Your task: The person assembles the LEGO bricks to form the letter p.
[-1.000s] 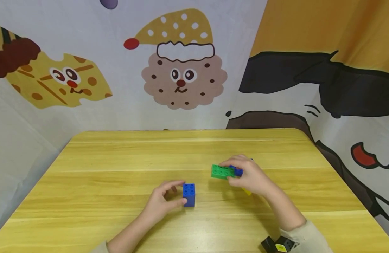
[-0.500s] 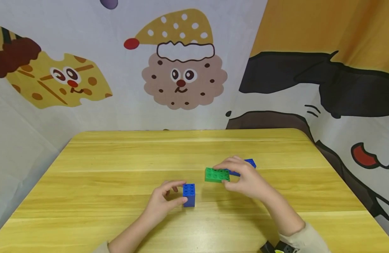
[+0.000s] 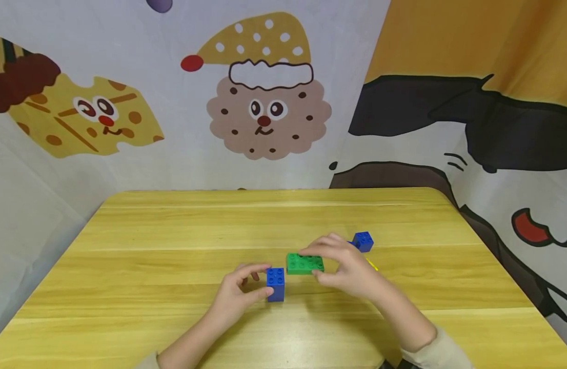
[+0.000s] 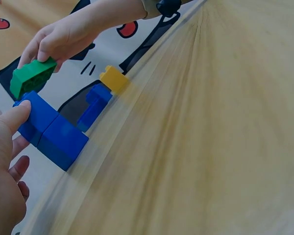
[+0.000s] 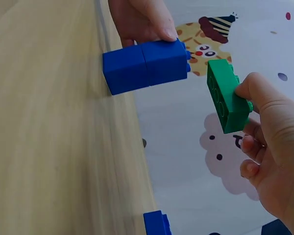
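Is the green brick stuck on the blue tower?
No, a gap shows between the blue tower and the green brick in the right hand.

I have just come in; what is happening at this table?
A person's left hand grips a stack of two blue bricks standing on the table. The right hand holds a green brick in the air near the stack, not joined to it. A yellow brick and other blue bricks are farther right.

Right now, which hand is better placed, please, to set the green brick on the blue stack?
Probably the right hand: it holds the green brick raised near the blue stack, while the left hand grips that stack.
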A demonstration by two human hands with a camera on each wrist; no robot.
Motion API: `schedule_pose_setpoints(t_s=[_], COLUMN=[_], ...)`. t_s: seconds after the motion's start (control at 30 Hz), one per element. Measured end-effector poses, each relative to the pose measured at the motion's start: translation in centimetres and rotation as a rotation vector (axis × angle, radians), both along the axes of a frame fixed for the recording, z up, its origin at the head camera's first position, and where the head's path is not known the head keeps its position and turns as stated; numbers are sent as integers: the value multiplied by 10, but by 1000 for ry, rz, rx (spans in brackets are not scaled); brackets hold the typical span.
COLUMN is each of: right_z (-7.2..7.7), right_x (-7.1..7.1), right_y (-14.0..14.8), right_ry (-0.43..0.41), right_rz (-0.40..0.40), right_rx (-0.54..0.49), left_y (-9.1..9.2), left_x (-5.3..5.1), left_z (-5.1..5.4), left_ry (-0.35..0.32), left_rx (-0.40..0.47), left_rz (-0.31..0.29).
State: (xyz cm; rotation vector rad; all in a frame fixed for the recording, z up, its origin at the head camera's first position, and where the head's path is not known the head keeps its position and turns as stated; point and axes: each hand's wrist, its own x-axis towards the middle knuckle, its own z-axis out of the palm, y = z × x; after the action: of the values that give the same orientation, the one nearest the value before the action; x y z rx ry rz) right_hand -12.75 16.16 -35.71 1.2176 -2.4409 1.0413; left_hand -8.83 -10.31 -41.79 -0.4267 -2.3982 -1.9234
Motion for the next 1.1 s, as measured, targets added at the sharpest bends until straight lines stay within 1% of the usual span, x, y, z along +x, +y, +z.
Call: schedule_pose_setpoints(t_s=[0.27,0.43,0.6,0.9,1.1], right_z=[-3,-5,-7,-11,-14], right_x=[4,6,8,12,13], right_y=[-10,-16,-19,-26,-30], right_ry=[36,58,54,62,70], right_rz=[19,18,19,-7,8], right_rx=[-34,-17,1,3,-4], left_y=[0,0,0,0,-1], left_x=[0,0,0,-1,-2], left_z=[0,-1,-1,-2,-3], left_ry=[8,16,18,12,-13], left_rx=[-5,-4,-8,-36,-56], left_rz=[-8,-11,-6,7,10])
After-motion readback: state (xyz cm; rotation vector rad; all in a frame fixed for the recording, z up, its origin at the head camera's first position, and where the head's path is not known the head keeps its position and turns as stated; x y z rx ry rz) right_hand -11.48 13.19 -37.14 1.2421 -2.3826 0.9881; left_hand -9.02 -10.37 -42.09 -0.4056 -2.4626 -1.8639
